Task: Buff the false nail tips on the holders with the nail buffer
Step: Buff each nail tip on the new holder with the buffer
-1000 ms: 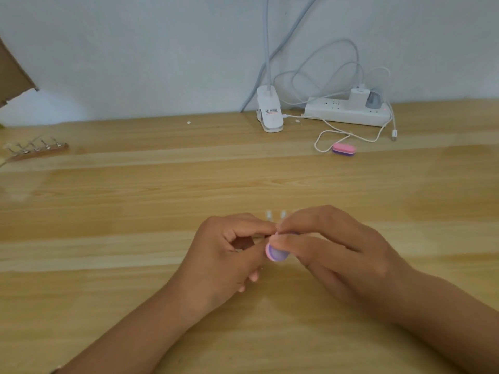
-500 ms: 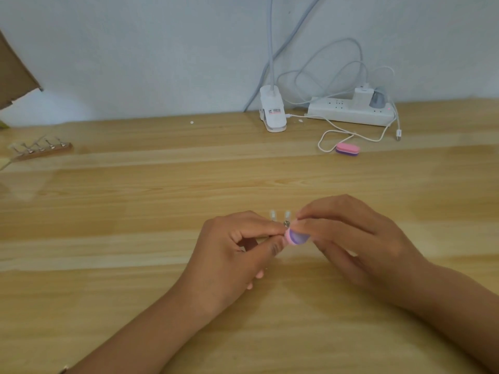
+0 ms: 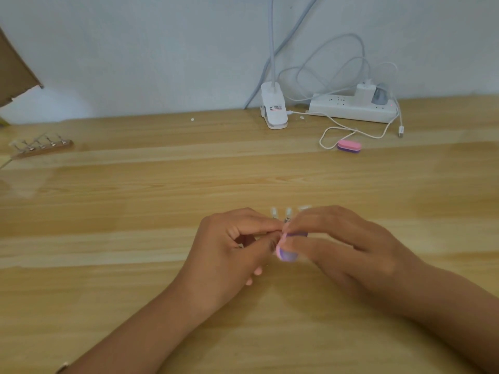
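Pink-and-purple buffer (image 3: 288, 254) is being pinched by the right hand (image 3: 348, 247), thumb against fingers, its long axis slanting away rightward; just left of it the left hand (image 3: 229, 255) is pinching a holder (image 3: 286, 220), nail tips (image 3: 288, 211) standing just beyond both grips.

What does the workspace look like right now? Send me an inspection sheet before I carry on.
Surface: wooden table, pale glossy planks.
Job's things: nail buffer, pink and purple, close to the false nail tips on the nail holder, contact blurred; second holder strip far left; spare buffer far right.
Clutter: white speck near the wall.
Grippers: left hand pinches the nail holder; right hand grips the nail buffer.
Cables: white cable loops beside the spare buffer, below the power strip.
Surroundings: wall; cardboard upper left; clip lamp.
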Motion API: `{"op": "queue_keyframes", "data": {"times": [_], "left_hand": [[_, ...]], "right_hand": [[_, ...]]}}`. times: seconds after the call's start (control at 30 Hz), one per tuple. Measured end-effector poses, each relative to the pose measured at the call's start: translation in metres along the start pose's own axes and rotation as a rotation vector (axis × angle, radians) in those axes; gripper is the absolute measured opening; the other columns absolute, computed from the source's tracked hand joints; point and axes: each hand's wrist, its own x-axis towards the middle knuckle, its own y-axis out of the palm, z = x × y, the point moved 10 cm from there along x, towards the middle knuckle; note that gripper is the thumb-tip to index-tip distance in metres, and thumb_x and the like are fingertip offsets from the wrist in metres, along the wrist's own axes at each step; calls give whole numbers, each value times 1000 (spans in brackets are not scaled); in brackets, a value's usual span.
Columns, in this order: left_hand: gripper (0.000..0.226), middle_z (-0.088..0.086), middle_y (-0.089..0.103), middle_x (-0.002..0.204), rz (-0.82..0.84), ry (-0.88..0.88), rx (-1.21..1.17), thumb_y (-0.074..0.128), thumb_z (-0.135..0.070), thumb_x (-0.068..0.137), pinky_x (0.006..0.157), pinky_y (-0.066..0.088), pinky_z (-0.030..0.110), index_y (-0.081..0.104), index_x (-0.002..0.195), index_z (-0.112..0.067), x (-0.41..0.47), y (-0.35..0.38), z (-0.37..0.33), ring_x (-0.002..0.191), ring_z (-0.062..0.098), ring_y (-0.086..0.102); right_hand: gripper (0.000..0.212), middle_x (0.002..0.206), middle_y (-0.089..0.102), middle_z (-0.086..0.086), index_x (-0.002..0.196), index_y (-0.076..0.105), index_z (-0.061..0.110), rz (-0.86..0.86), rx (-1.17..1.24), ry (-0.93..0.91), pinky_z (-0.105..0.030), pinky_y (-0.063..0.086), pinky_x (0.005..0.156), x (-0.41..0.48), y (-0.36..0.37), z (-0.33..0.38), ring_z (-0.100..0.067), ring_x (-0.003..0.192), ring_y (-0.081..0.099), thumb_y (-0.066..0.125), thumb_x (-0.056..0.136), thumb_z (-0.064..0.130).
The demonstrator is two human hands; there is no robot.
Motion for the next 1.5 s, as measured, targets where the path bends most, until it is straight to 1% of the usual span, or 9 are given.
{"op": "queue_keyframes", "data": {"times": [0.13,0.27,0.67,0.8,0.9,1.07,1.27,1.4,1.5], "left_hand": [[13,-2,70,80,-22,-43,-39,72,-11,84,36,47,30,79,91,-19,3,-1,3,44,15,56],[19,-1,71,80,28,-64,-117,67,-6,86,36,44,25,79,94,-18,1,5,5,45,14,55],[16,5,73,70,3,-108,-225,72,-20,77,38,44,23,79,91,-16,2,5,8,42,16,57],[19,10,74,76,6,-158,-294,71,-21,75,37,46,24,78,90,-12,3,8,11,43,21,63],[17,10,73,71,15,-168,-298,68,-21,74,38,47,26,77,86,-12,2,9,13,44,22,64],[16,6,71,69,10,-161,-281,72,-24,73,38,47,26,77,84,-13,4,9,11,44,22,64],[11,4,73,71,12,-117,-193,75,-28,79,40,48,27,77,84,-18,1,8,7,46,22,66],[12,1,73,72,4,-101,-168,75,-32,79,40,48,29,78,85,-22,2,8,5,47,22,66],[11,1,72,70,33,-81,-169,73,-34,80,42,48,27,77,85,-25,0,9,4,48,19,66]], "right_hand": [[23,109,67,-11,106,74,1,-8,-33,87,-24,48,90,1,-9,-19,-22,99,64,60,91,-8],[20,108,70,-11,106,75,2,-49,19,24,-31,52,91,2,-1,1,-25,101,67,56,100,3],[22,112,66,-11,109,73,1,-30,49,63,-32,52,87,-1,-6,-14,-22,102,65,59,93,-4],[23,111,67,-11,111,72,0,-52,57,98,-31,52,87,0,-7,-16,-22,101,64,63,90,-6],[23,113,67,-11,110,73,0,-47,94,35,-29,51,90,2,-1,-3,-21,104,64,60,92,-6],[22,111,66,-12,111,71,0,-56,67,134,-33,52,87,0,-9,-23,-23,102,65,59,93,0],[23,113,66,-11,110,72,2,-31,84,58,-27,50,90,3,-4,-8,-21,103,63,60,92,-5],[21,110,67,-12,109,72,0,-52,44,134,-32,53,85,3,-11,-19,-22,100,65,62,91,-6],[22,109,70,-11,105,75,1,-84,75,55,-33,54,84,7,-6,4,-25,97,68,54,99,1]]}}
